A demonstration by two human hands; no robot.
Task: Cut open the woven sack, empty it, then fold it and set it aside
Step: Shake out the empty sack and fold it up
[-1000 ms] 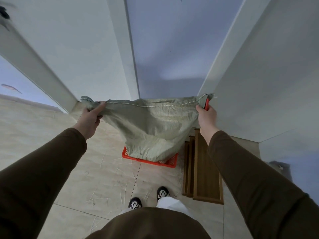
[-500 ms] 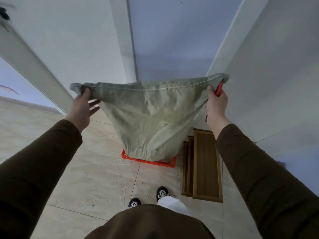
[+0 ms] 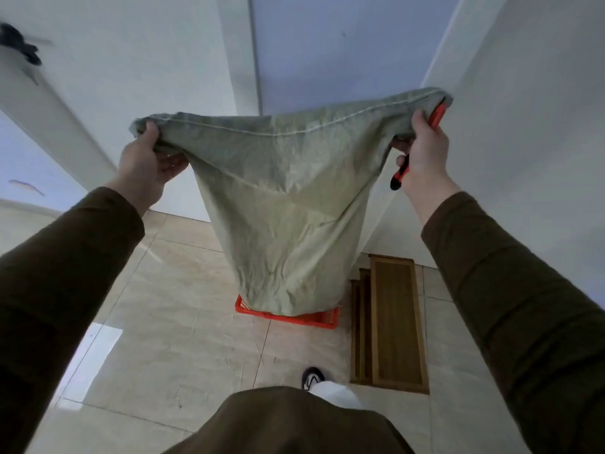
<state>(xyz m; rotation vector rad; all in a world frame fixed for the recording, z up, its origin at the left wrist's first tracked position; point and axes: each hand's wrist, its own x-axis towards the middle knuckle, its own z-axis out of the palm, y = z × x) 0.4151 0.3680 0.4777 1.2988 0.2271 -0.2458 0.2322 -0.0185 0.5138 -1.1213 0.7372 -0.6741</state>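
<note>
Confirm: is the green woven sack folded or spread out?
Spread: left hand and right hand hold the green woven sack by its stitched corners, hanging over the red crate.

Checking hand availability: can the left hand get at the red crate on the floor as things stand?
Probably not. The left hand is raised, gripping a corner of the woven sack, and the right hand grips the other corner plus a red cutter. The sack hangs down over the red crate, covering most of it.

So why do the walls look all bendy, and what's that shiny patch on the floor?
Head view: the wide lens bends the walls toward the edges; the shiny patch is light glaring off the floor tiles; the dark thing top left is smeared by blur.
</note>
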